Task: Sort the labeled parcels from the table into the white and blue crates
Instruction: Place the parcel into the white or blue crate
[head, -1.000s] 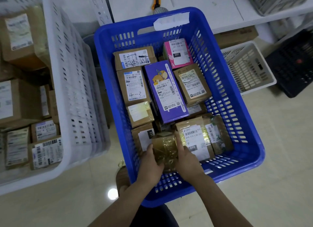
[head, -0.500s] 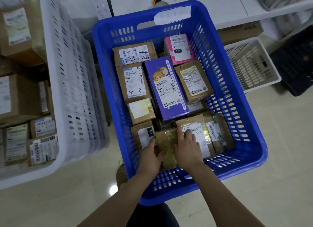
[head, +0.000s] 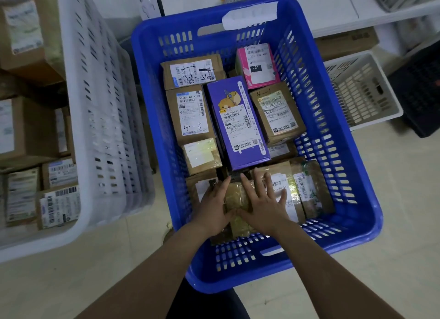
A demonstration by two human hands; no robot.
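Two hands lay on one glossy, tape-wrapped parcel [head: 236, 199] that sat low in the blue crate [head: 273, 271], close to its near wall and slightly left of the middle. The left hand [head: 213, 207] rested along the parcel's left side, its fingers straight and pointing toward the far wall. The right hand [head: 264, 203] was spread flat with its fingers apart. Its palm was on the parcel's top right, and its fingers reached over onto the neighbouring brown parcel with a white label [head: 281, 184]. Neither hand curled round anything; both were released and pressing flat.

Just beyond the fingertips stood a purple box [head: 235, 126] in the crate's middle. A brown box marked 4-3 [head: 190, 114] was on its left and another marked 4-1 [head: 277, 114] on its right. A pink box [head: 257, 64] sat toward the far right corner. More brown labeled parcels filled the rest of the crate floor.

Beside the blue crate's left wall stood the white crate [head: 102, 118], which held brown labeled boxes [head: 57, 204]. A smaller white basket [head: 357, 92] and a black crate [head: 419, 85] sat beyond the blue crate's right wall.
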